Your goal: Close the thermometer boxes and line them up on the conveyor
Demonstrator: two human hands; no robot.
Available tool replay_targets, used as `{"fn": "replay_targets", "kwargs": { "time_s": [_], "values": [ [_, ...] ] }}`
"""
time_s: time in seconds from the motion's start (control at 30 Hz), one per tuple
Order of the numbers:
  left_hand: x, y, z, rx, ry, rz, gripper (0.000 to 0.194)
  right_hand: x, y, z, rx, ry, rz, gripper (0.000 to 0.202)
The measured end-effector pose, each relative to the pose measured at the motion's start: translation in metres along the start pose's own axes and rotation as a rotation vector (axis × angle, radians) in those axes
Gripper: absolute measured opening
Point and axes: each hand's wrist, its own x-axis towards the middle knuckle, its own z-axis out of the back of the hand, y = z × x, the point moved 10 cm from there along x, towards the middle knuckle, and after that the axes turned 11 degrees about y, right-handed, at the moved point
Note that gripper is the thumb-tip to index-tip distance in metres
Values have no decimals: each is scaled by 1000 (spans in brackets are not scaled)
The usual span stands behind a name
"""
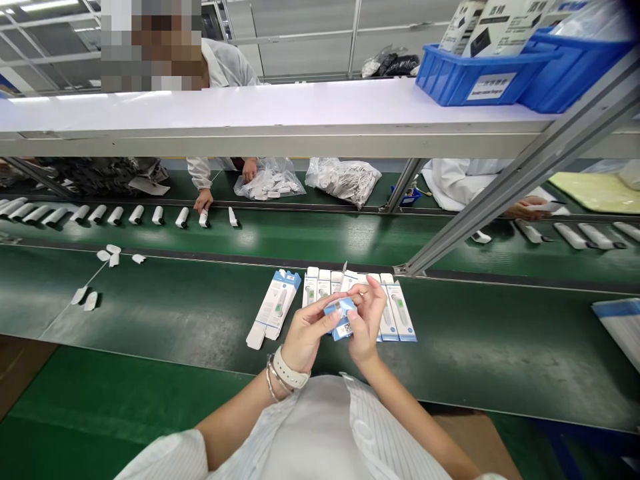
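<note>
Both of my hands hold one small blue-and-white carton (342, 325), raised above the green work surface with its end toward me. My left hand (309, 327), with a watch and bracelets at the wrist, grips its left side, thumb on top. My right hand (367, 317) grips the other side, thumb pressed on the carton's face. Behind them a row of printed cartons (400, 310) lies side by side, partly hidden by my hands. To the left are some flat, unfolded cartons (275, 303).
A conveyor (300, 237) beyond carries several white devices (136, 215). A co-worker's hand (204, 200) touches one. Bags of white parts (343, 180) lie behind. A slanted metal post (500, 180) stands at right, below blue bins (480, 77) on a shelf. White pieces (91, 301) lie left.
</note>
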Motion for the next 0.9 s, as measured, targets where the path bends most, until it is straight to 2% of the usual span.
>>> {"fn": "replay_targets", "kwargs": {
  "time_s": [0.07, 0.17, 0.23, 0.3, 0.37, 0.43, 0.5, 0.57, 0.63, 0.9],
  "values": [
    [-5, -12, 3, 163, -48, -125, 26, 1, 4, -2, -25, 16, 32, 56],
    [-22, -48, -4, 581, -87, -481, 33, 1, 9, -3, -59, 40, 68, 55],
    [-32, -62, -18, 811, -14, -675, 40, 2, 11, -2, -86, 57, 72, 54],
    [-33, -63, -25, 913, 87, -726, 38, 3, 13, 0, -123, 82, 80, 53],
    [-26, -60, -20, 895, 106, -645, 25, 5, 15, 1, -165, 113, 99, 53],
    [-16, -52, -6, 777, 45, -471, 19, 7, 16, 2, -198, 150, 126, 53],
    [-8, -38, 4, 644, 15, -270, 27, 10, 16, 3, -229, 187, 136, 53],
    [-4, -26, 5, 568, 30, -140, 33, 11, 14, 3, -257, 222, 132, 54],
    [-3, -21, 5, 551, 21, -98, 31, 13, 13, 3, -281, 246, 128, 52],
    [-4, -15, 20, 547, -165, -113, 24, 14, 6, 4, -358, 223, 90, 46]
  ]
}}
